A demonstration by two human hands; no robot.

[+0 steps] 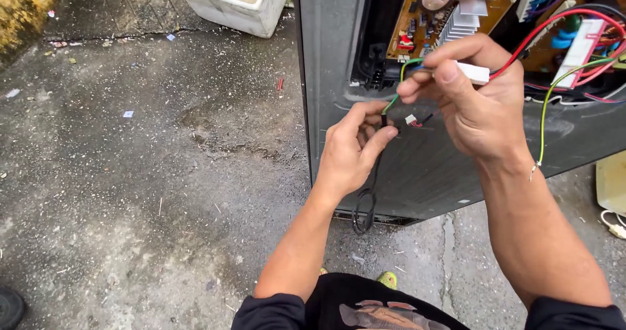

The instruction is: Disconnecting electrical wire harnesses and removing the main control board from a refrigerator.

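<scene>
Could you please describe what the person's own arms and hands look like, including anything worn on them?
Both hands, the left hand and the right hand, are bare: no gloves, rings or watch show. The forearms are bare too. Dark sleeves are pushed up near the elbows on both arms, matching the dark top, which has a printed picture at the front.

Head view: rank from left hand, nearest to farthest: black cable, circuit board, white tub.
From the left hand:
1. black cable: pinched in its fingers, looping below.
2. circuit board: above right, inside the open grey panel.
3. white tub: on the ground, far upper left.
</scene>
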